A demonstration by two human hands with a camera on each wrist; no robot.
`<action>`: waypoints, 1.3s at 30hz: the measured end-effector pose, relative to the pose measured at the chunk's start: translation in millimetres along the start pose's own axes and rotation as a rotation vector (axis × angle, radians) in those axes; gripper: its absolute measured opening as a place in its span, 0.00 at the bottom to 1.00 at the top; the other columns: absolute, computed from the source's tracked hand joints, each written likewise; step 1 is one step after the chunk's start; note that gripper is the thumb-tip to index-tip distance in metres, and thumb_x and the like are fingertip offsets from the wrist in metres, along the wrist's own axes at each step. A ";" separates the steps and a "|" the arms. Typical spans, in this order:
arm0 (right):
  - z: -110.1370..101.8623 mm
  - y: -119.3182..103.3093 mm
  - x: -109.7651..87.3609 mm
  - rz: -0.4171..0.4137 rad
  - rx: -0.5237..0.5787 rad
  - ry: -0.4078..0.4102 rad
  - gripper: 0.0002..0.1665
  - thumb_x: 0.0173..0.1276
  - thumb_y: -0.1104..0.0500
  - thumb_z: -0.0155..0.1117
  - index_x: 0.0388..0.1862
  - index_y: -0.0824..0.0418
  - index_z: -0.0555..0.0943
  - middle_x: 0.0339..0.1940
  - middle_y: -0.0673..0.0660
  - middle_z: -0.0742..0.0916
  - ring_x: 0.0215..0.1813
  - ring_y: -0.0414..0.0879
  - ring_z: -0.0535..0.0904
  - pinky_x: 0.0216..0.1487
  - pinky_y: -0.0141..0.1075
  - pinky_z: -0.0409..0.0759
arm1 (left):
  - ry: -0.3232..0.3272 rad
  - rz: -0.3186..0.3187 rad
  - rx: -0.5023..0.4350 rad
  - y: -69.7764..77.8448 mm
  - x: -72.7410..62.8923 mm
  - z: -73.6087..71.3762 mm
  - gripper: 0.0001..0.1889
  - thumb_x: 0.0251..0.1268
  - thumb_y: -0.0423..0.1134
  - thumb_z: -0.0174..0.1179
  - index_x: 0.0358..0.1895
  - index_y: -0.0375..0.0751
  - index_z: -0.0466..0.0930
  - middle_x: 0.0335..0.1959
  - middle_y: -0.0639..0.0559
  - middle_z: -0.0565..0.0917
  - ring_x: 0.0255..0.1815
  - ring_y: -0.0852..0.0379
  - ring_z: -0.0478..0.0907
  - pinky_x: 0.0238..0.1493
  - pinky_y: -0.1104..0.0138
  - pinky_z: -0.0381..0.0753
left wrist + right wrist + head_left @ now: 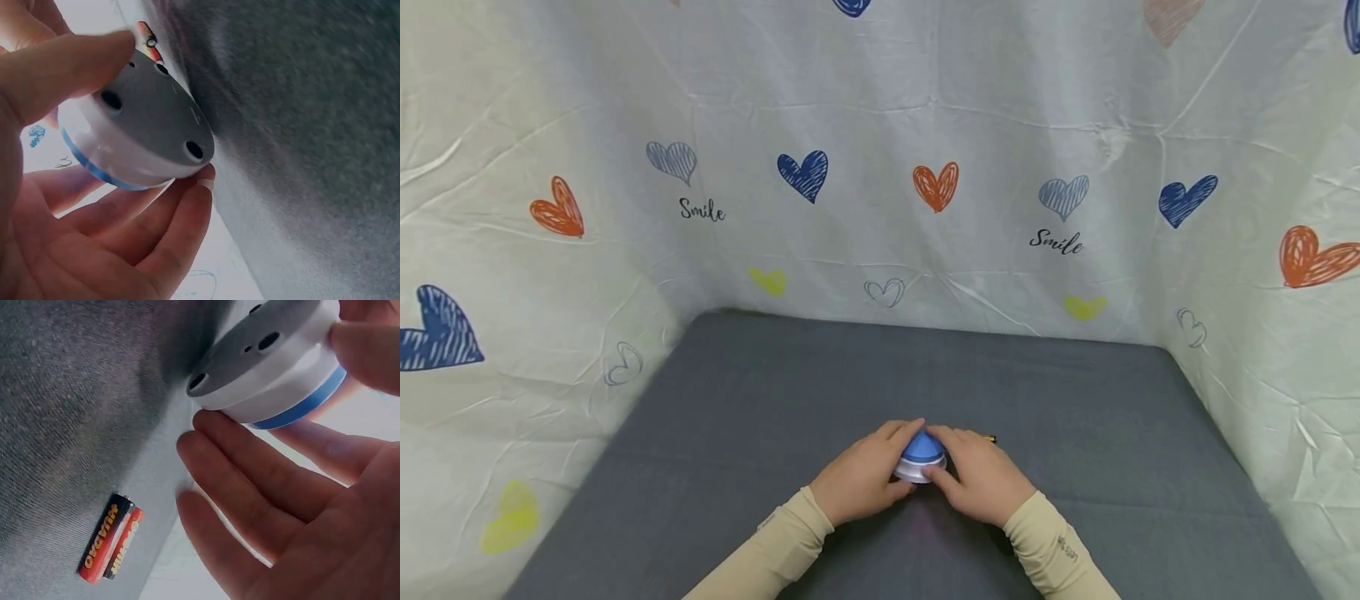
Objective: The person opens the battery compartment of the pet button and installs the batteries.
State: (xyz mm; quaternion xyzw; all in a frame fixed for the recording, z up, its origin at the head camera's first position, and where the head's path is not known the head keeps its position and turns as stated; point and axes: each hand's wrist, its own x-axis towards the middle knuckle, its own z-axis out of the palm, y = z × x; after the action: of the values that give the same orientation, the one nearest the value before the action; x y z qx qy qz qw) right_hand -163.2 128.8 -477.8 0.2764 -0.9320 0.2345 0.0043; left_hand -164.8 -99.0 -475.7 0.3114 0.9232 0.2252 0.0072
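Note:
A small round white device with a blue domed top is held between both hands above the grey tabletop, near the middle. My left hand grips its left side, the thumb across the flat grey underside and the fingers along the rim. On the other side, my right hand grips it with thumb and fingertips. Dark oval holes and small rubber-like spots show on the underside in both wrist views. Two red-and-black batteries lie side by side near the right hand's fingers, mostly hidden by that hand in the head view.
A dark grey cloth covers the table. White fabric printed with hearts and the word Smile hangs behind it and along both sides. Beige sleeves cover both forearms.

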 end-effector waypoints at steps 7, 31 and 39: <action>-1.9 1.1 0.7 0.010 0.089 0.032 0.34 0.83 0.38 0.62 0.76 0.57 0.77 0.66 0.56 0.86 0.62 0.49 0.86 0.63 0.49 0.86 | 0.055 -0.034 -0.053 0.5 1.0 -2.8 0.33 0.78 0.47 0.68 0.80 0.42 0.71 0.72 0.45 0.80 0.67 0.51 0.83 0.66 0.54 0.85; -0.1 2.8 0.7 -0.084 0.017 0.271 0.22 0.75 0.63 0.73 0.67 0.58 0.85 0.55 0.55 0.91 0.40 0.40 0.85 0.41 0.36 0.86 | 0.035 -0.098 -0.089 4.3 -1.4 -4.1 0.49 0.60 0.40 0.82 0.84 0.40 0.65 0.70 0.42 0.80 0.62 0.50 0.84 0.59 0.56 0.87; 0.3 6.3 4.1 -0.092 0.036 0.258 0.15 0.75 0.65 0.72 0.58 0.57 0.90 0.53 0.53 0.91 0.49 0.46 0.90 0.47 0.40 0.89 | 0.047 -0.133 -0.085 2.9 -0.6 3.1 0.49 0.57 0.47 0.84 0.80 0.35 0.69 0.64 0.39 0.83 0.48 0.56 0.82 0.49 0.62 0.84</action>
State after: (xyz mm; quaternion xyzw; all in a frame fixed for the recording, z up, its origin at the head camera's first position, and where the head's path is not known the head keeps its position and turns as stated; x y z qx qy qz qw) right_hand -169.8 131.2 -480.3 0.2865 -0.9055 0.2846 0.1299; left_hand -162.3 -96.0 -477.4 0.2434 0.9314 0.2703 0.0137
